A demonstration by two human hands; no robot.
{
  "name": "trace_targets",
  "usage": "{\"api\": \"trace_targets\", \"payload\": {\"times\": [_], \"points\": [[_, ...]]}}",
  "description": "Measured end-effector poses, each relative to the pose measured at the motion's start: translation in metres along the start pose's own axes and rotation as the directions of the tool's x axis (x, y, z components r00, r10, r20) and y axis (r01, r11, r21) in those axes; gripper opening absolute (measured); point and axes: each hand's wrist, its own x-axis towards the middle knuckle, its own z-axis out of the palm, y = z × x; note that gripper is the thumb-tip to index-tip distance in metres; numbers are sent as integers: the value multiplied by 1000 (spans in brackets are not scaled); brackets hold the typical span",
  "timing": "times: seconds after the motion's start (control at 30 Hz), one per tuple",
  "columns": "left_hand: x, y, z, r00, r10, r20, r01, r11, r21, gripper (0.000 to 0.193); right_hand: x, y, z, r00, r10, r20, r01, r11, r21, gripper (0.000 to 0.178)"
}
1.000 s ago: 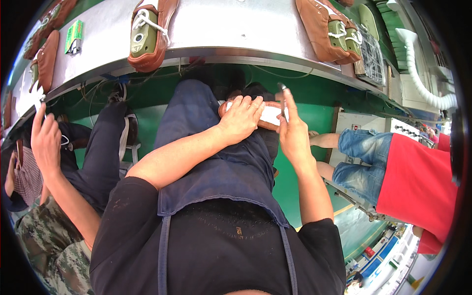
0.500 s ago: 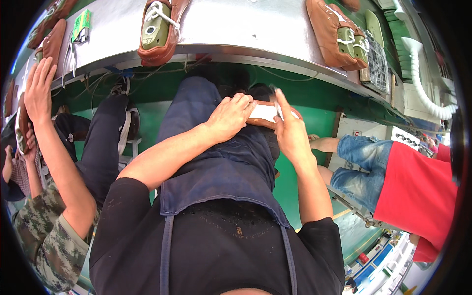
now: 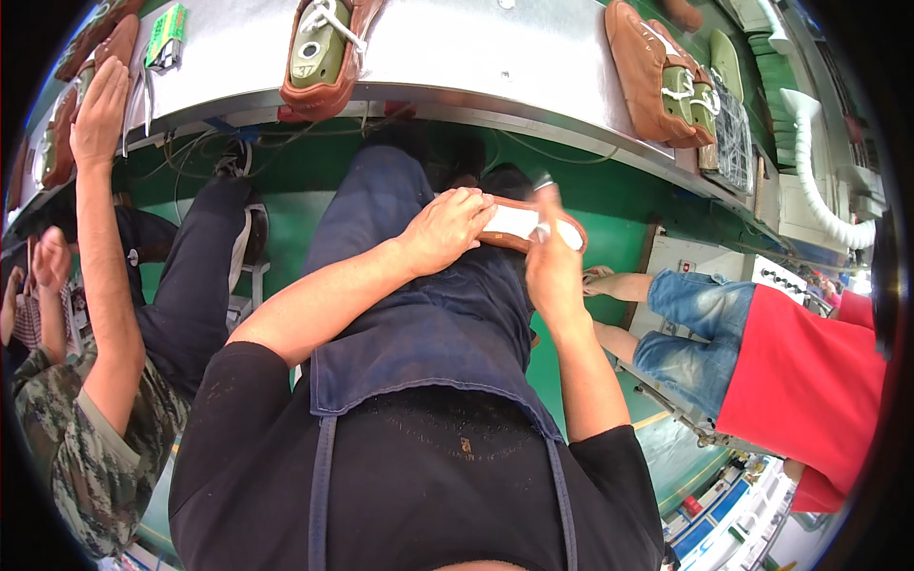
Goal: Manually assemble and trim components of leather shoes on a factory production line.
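Note:
A brown shoe upper with a white underside (image 3: 514, 221) lies bottom up across my lap, over the dark blue apron. My left hand (image 3: 446, 228) is closed over its left end, fingers wrapped across the edge. On the shoe's right part, my right hand (image 3: 557, 271) is closed round a small tool with a shiny metal end (image 3: 544, 180). Motion smears this hand's fingers and the tool, so its exact kind does not show.
Beyond my knees runs a metal bench (image 3: 428, 48), bearing a brown shoe with white laces (image 3: 324, 57), a pair of brown shoes (image 3: 657, 81) and a green box (image 3: 166, 36). Co-workers in camouflage (image 3: 86, 438) and red (image 3: 800, 381) flank me. A white hose (image 3: 809, 162) hangs right.
My right hand has shifted slightly down and left over the shoe, baring more of its right end. My left hand stays put. The left co-worker's hands have moved, one of them higher.

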Motion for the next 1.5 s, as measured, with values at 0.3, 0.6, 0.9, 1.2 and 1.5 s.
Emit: {"api": "trace_targets", "payload": {"times": [0.3,0.6,0.9,1.2,1.5], "points": [[-3,-4,0,999,-19,-26,16,996,-92,71,-7,-2,2,972,209,-107,-166,935,313,72],[-17,-15,13,943,-317,-103,241,861,-447,113,20,-31,-11,999,47,-16,-39,949,314,76],[-22,-17,23,828,-551,101,459,564,-686,128,33,-38,-8,984,-90,152,64,984,169,82],[-19,-15,16,815,-563,137,494,550,-674,127,36,-43,-3,948,-197,249,165,975,146,79],[-19,-21,16,803,-582,126,534,609,-587,123,31,-42,3,951,-163,263,117,977,180,83]]}}
